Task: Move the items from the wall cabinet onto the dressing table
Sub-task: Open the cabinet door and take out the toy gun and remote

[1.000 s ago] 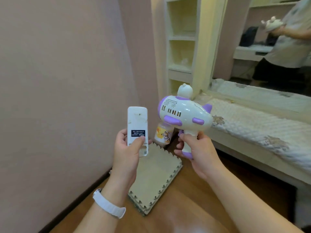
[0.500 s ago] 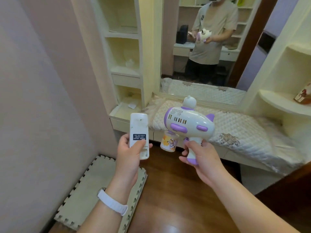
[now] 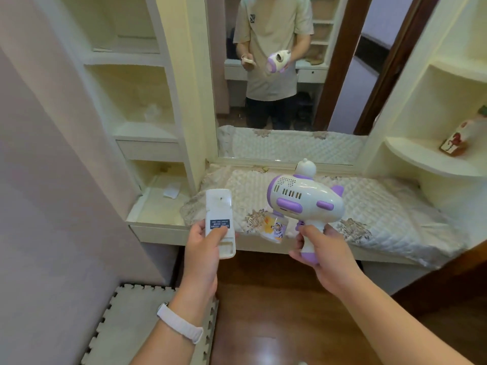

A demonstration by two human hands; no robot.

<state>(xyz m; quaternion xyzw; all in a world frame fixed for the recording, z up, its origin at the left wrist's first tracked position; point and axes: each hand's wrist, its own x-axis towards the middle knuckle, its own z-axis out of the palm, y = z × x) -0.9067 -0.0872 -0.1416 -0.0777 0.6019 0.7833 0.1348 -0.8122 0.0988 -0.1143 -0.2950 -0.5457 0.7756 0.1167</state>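
My left hand (image 3: pixel 204 252) grips a white remote control (image 3: pixel 220 219), back side up with a dark label, its battery bay uncovered. My right hand (image 3: pixel 320 252) grips the handle of a white and purple toy bubble gun (image 3: pixel 305 200), with a small printed bottle (image 3: pixel 275 229) hanging under its muzzle. Both items are held just in front of the dressing table (image 3: pixel 390 214), which is covered by a quilted cream cloth.
A mirror (image 3: pixel 290 75) behind the table reflects a person holding both items. Cream shelves flank it: the left unit (image 3: pixel 142 101) has a scrap of paper (image 3: pixel 171 191) low down, and the right shelf (image 3: pixel 427 159) holds a bottle (image 3: pixel 458 138). A foam mat (image 3: pixel 126 327) lies on the wooden floor.
My view has swung right and closer, from the pink wall to facing the dressing table and mirror. Both hands keep the same grips, now nearer the table's front edge.
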